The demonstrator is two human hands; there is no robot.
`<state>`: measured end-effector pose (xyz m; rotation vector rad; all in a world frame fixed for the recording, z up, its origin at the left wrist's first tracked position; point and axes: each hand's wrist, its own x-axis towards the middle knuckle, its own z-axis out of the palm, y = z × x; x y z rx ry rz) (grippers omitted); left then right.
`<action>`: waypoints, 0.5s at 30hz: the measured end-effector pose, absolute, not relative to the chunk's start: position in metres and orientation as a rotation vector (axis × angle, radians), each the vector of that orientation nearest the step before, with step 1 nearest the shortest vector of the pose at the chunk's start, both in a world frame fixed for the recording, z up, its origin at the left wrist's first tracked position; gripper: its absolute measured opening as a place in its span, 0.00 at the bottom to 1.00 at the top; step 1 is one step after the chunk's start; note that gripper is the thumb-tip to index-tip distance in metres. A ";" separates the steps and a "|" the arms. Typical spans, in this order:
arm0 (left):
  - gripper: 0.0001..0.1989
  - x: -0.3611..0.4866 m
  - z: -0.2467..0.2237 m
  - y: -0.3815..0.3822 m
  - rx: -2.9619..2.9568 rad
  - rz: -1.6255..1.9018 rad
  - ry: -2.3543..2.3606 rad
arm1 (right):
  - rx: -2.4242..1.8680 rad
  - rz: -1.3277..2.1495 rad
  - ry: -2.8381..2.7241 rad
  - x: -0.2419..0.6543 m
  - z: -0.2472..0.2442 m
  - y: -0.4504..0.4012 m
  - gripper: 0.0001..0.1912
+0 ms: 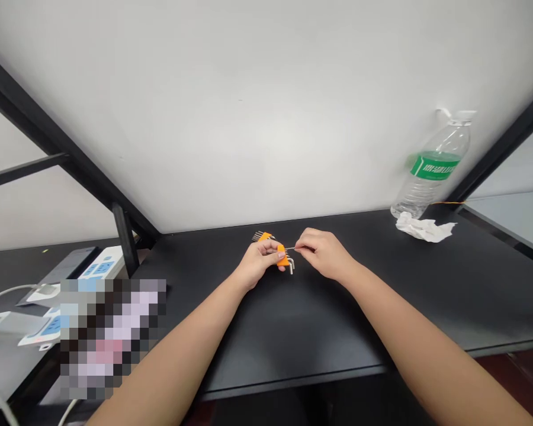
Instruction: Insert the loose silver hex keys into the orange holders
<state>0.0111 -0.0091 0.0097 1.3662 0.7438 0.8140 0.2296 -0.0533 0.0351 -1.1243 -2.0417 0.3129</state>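
Orange hex-key holder (283, 258): gripped in the left hand (260, 260) just above the black tabletop (284, 337), with more orange plastic showing beyond the knuckles and straight key shafts (257, 236) fanning out past it.
Bent key ends (291, 266): silver, L-shaped, jutting from the holder's near side into the space between the two hands.
Left-hand grip: fingers curled around the plastic, thumb pressed across its front.
Thin key (291, 248): a slim metal length bridging the hands, one end at the holder, the other between the right hand's fingertips.
Right hand (323, 251): thumb and forefinger pinched together on that key, remaining fingers folded in.
Water bottle (435, 168): clear, green-labeled, white-capped, leaning at the wall (249, 118) well to the right of the right hand and beyond it.
Crumpled tissue (425, 229): white, on the tabletop just on the near side of the bottle.
Power strip (118, 258): white with blue sockets, well to the left of the left hand, past a black metal frame (89, 173).
Pixelated patch (115, 340): nearer than the strip, left of the left forearm, contents unreadable.
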 end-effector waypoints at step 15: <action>0.13 0.012 0.012 -0.010 1.370 0.773 0.741 | -1.107 0.290 -2.003 0.228 0.033 -0.053 0.10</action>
